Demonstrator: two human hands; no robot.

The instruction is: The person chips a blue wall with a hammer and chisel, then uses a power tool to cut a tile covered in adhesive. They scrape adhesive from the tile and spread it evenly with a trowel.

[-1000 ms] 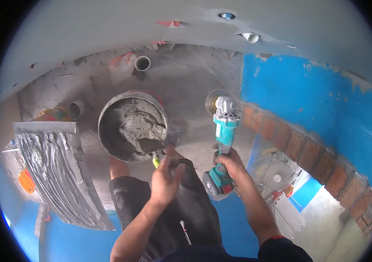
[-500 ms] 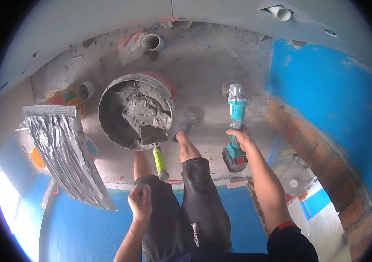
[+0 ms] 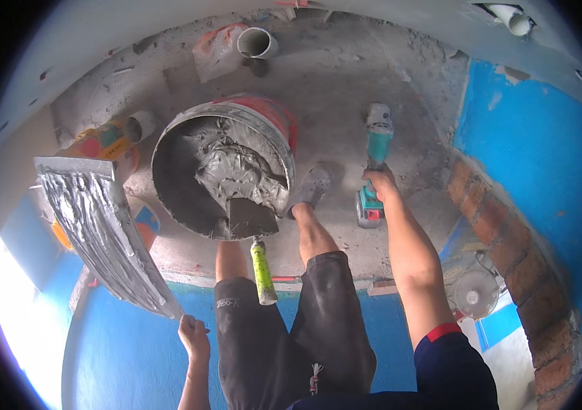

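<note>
My right hand (image 3: 381,183) is wrapped round the body of a teal cordless angle grinder (image 3: 378,145), its grey head pointing away from me. The grinder's disc cannot be made out now. Fingers curled, my left hand (image 3: 194,336) pinches the near corner of a long tile (image 3: 103,236) thickly coated with ridged grey mortar. Between my hands, a bucket (image 3: 291,126), red outside, holds wet grey mortar (image 3: 236,160). A trowel (image 3: 263,277) with a yellow-green handle rests at its near rim, blade over the mortar.
A white pipe piece (image 3: 258,43) stands beside a plastic bag (image 3: 217,55) at the back. Yellow and red containers (image 3: 110,140) sit behind the tile. A brick edge (image 3: 509,266) and blue wall (image 3: 530,137) bound the right side. A round fan-like thing (image 3: 474,292) stands lower right.
My left hand has moved left and down from in front of my leg to the tile's near corner. The grinder has turned in my right hand, and its disc no longer shows.
</note>
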